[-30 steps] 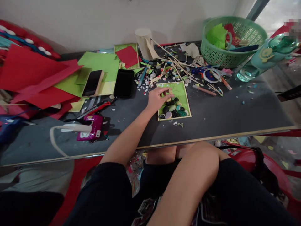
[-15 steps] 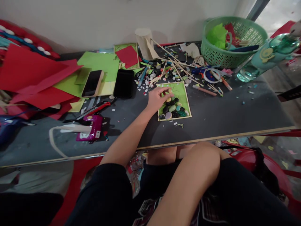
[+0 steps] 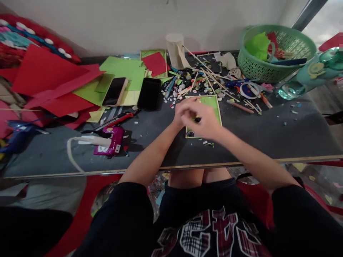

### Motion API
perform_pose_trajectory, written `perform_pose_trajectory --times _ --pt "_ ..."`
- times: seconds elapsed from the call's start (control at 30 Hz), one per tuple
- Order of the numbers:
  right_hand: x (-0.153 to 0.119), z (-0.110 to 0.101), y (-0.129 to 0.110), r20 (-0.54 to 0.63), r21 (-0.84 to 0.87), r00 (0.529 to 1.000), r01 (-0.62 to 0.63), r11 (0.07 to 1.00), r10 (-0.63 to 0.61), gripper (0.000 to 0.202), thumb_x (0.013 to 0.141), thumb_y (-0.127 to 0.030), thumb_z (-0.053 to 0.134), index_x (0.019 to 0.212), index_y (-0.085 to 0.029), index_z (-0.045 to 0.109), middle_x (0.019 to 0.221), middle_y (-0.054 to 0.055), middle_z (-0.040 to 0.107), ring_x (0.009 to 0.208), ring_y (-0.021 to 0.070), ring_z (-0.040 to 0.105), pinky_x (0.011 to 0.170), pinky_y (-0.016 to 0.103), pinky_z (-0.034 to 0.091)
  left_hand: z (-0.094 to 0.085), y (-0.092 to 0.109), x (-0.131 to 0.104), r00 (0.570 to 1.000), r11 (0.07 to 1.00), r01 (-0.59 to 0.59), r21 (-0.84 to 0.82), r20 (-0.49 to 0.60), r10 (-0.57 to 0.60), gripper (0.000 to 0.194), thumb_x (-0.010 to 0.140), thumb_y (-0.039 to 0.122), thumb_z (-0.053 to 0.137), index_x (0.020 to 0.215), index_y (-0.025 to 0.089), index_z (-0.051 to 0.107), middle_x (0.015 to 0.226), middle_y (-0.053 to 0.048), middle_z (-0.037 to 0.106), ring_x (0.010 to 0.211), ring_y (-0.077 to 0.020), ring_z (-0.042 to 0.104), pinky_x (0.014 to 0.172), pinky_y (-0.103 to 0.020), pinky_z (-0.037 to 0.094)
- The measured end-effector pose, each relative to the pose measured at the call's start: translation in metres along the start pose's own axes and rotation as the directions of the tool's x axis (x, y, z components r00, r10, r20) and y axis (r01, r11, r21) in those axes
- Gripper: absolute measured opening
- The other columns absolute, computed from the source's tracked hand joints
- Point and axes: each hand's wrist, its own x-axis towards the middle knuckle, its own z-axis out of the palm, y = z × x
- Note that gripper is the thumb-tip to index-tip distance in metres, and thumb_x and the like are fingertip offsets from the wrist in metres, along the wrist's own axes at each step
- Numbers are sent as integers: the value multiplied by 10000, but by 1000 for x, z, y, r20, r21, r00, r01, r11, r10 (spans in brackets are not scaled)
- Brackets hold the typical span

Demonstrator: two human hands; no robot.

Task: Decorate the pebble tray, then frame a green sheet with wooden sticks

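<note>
A green square panel with a thin pale stick frame [image 3: 215,107] lies on the dark table. My left hand [image 3: 183,110] is over its left part, mostly behind the other hand, and what its fingers hold is hidden. My right hand [image 3: 201,118], blurred by motion, crosses above the panel, its fingers curled close to the left hand. Whether it holds anything cannot be made out. The two hands cover most of the panel; a few dark stones show around them.
Loose pebbles and thin sticks [image 3: 211,76] are heaped behind the panel. Two phones [image 3: 149,93], red paper [image 3: 48,76] and a purple power block [image 3: 115,141] are at the left. A green basket [image 3: 277,69] and a bottle [image 3: 308,73] stand at the right.
My right hand has come up from below the table edge to the panel, beside my left hand. The stones on the panel are now mostly covered. The view has shifted slightly.
</note>
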Motion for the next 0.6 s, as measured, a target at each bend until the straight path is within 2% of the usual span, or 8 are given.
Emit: perform_pose_trajectory --times 0.07,0.1,0.13,0.2,0.33,0.47,0.6 --pt "-4 -28 45 -150 -259 987 -86 962 48 174 904 -210 560 976 -171 713 774 6 673 707 125 594 691 263 458 1 0 1 1000 1000 -12 -2 -12 12 315 925 431 680 1112 191 763 946 -57 766 819 -175 689 735 -309 541" --pt "-7 -38 63 -204 -343 977 -136 929 68 187 911 -254 573 947 -177 739 620 -28 571 588 111 518 623 258 409 2 1 2 1000 1000 -12 -10 -21 12 339 916 464 694 1092 183 769 917 -57 771 789 -168 682 716 -300 533" --pt "-9 -44 77 -216 -396 971 -180 901 99 217 917 -299 583 952 -179 760 541 -51 481 513 99 448 577 256 365 2 3 3 1000 1000 -7 -26 -27 6 381 906 507 704 1086 178 772 902 -58 777 765 -160 678 697 -288 525" --pt "-14 -49 94 -218 -445 969 -207 871 119 276 924 -361 586 958 -178 790 495 -62 408 458 89 381 532 254 312 2 7 3 999 998 15 -54 -38 -17 473 882 598 709 1080 174 779 914 -64 790 757 -152 682 686 -269 519" --pt "-20 -44 95 -222 -511 970 -204 835 101 323 929 -399 571 952 -186 813 476 -49 419 443 90 376 528 253 304 -1 12 2 999 1000 8 -28 -31 -9 567 846 685 704 1075 173 788 945 -74 800 783 -151 701 695 -256 523" --pt "-22 -45 88 -173 -577 978 -195 793 114 328 921 -417 568 927 -201 815 473 -31 466 456 101 411 539 253 308 -6 12 2 999 999 -30 36 23 29 546 857 671 706 1093 185 785 929 -71 795 796 -157 706 701 -262 529" --pt "-24 -46 89 -173 -590 976 -212 779 134 296 880 -392 586 904 -203 813 488 -22 494 476 110 426 556 255 312 -8 10 1 997 990 -75 120 28 72 499 874 634 713 1091 192 789 901 -68 786 817 -172 716 729 -275 551"
